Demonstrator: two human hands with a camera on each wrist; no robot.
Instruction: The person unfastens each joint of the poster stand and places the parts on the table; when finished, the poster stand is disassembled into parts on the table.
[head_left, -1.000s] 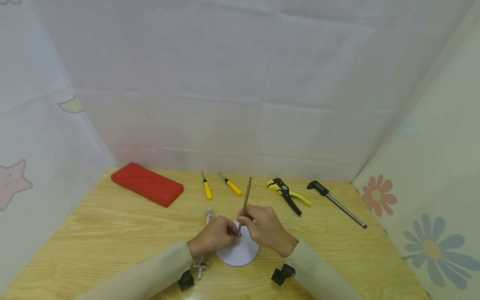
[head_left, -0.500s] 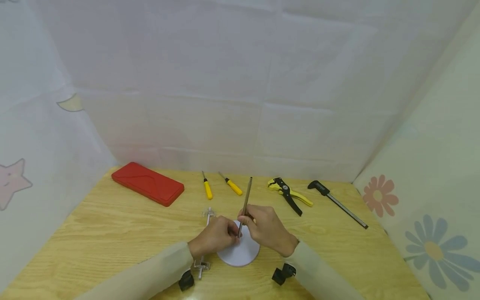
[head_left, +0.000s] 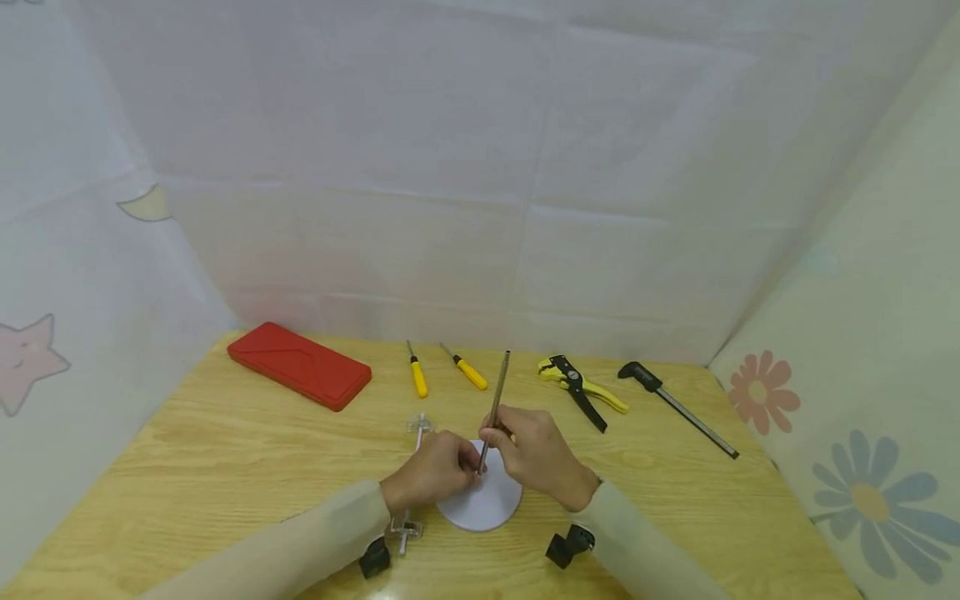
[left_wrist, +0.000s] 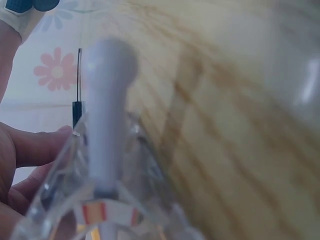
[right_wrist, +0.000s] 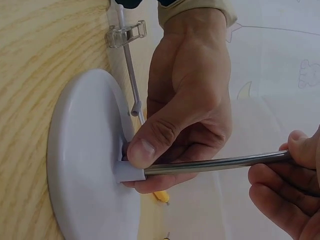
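A white round base (head_left: 487, 510) lies flat on the table, with a short socket (right_wrist: 131, 171) standing up from its middle. My left hand (head_left: 429, 473) pinches that socket between thumb and fingers. A slim metal rod (head_left: 499, 392) stands in the socket, leaning slightly right. Higher up the rod, my right hand (head_left: 536, 450) grips it between thumb and fingers. Under my left wrist lies a thin white bar with clear plastic clips (head_left: 407, 528); my left forearm and hand hide its middle. One blurred clear clip (left_wrist: 145, 170) fills the front of the left wrist view.
Along the back of the wooden table lie a red case (head_left: 300, 367), two yellow-handled screwdrivers (head_left: 418, 379), yellow-and-black wire strippers (head_left: 579, 392) and a black-headed caliper (head_left: 678, 412). White cloth walls (head_left: 465, 208) with printed flowers and stars enclose the table.
Both hands keep their holds at the same places. The rod's top leans very slightly further right; otherwise only the head view shifts a little.
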